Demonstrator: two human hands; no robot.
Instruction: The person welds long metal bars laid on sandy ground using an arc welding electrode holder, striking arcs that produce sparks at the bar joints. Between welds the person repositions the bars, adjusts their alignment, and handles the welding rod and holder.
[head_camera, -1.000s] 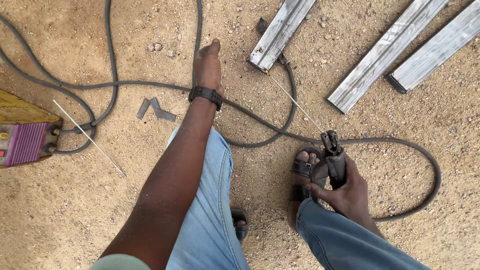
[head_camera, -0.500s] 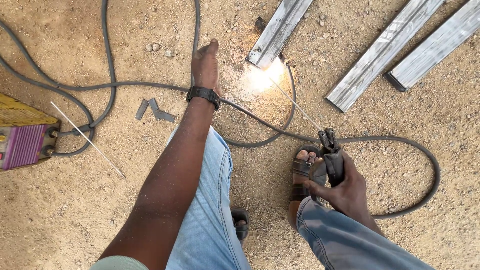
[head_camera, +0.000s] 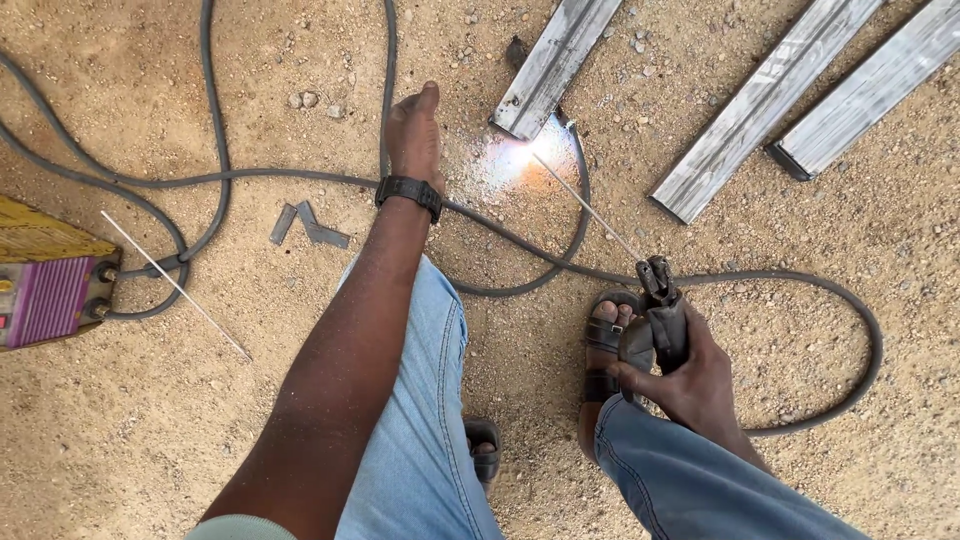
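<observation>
Crouching on sandy ground, the person's right hand (head_camera: 690, 375) is clamped around a dark electrode holder (head_camera: 660, 305); its thin welding rod (head_camera: 585, 210) sparks at the grey metal bar's (head_camera: 555, 65) near end. The left hand (head_camera: 415, 135), open, shades the glare.

ground (head_camera: 140, 440): coarse sand and small stones, dry, rough, matt
metal bars (head_camera: 755, 115): grey steel, dull, streaked, lightly scuffed
nearest bar (head_camera: 550, 65): same grey metal, lit bright at its lower end
welding rod (head_camera: 585, 205): thin metal, pale matt coating
rod holder (head_camera: 660, 310): dark, worn, matt, gripped in the right hand (head_camera: 690, 380)
cables (head_camera: 215, 150): dark grey rubber, smooth, dusty
spare rod (head_camera: 175, 285): thin, pale, matt
scraps (head_camera: 310, 228): small flat grey metal pieces
welding machine (head_camera: 50, 285): yellow painted casing, purple front panel
watch (head_camera: 408, 190): black matt strap, on the left hand (head_camera: 415, 135)
trousers (head_camera: 420, 400): light blue denim cloth
sandals (head_camera: 605, 345): dark, matt straps
</observation>
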